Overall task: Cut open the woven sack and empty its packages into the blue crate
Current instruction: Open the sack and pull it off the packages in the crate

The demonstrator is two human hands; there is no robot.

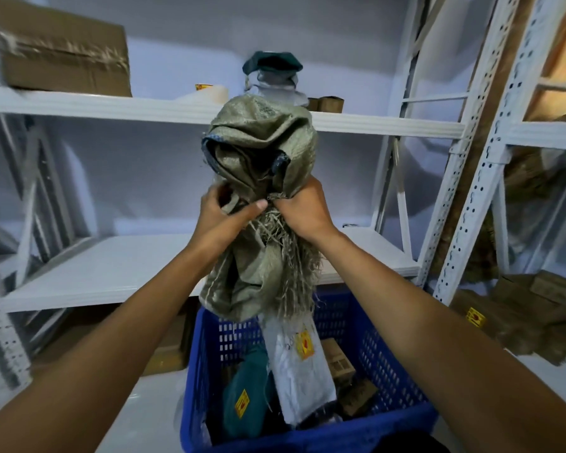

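Observation:
The olive-green woven sack is bunched up and held high above the blue crate. Its frayed cut edge hangs down with loose threads toward the crate. My left hand and my right hand both grip the sack at its middle, close together. Inside the crate lie several packages: a white mailer with a yellow sticker, a teal pouch and small brown boxes.
White metal shelving stands behind the crate. A taped cardboard box sits on the upper shelf at the left, and wrapped parcels lie at its centre. Brown packages are piled on the low shelf at the right.

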